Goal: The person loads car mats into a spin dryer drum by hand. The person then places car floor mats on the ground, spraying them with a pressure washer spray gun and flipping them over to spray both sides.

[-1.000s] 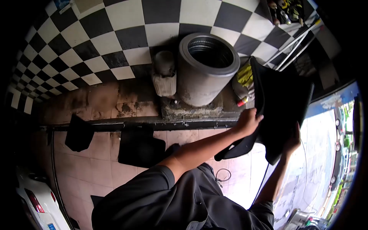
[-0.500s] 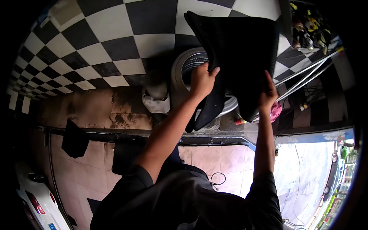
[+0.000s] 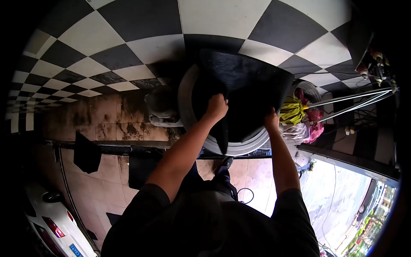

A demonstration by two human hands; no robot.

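Left-hand fingers (image 3: 218, 107): closed on the near-left edge of the black mat (image 3: 252, 85). Right-hand fingers (image 3: 271, 120): gripping its right edge. Mat position: between both sets of fingers, over the open mouth of the metal drum (image 3: 187, 100). Right of the right fingers: yellow cloth (image 3: 293, 110), pink cloth (image 3: 316, 127).

Black-and-white checks cover the wall (image 3: 220, 17); the mat (image 3: 254, 88) is black, the drum (image 3: 242, 148) grey, the cloth (image 3: 293, 111) yellow, the car (image 3: 60, 210) white.
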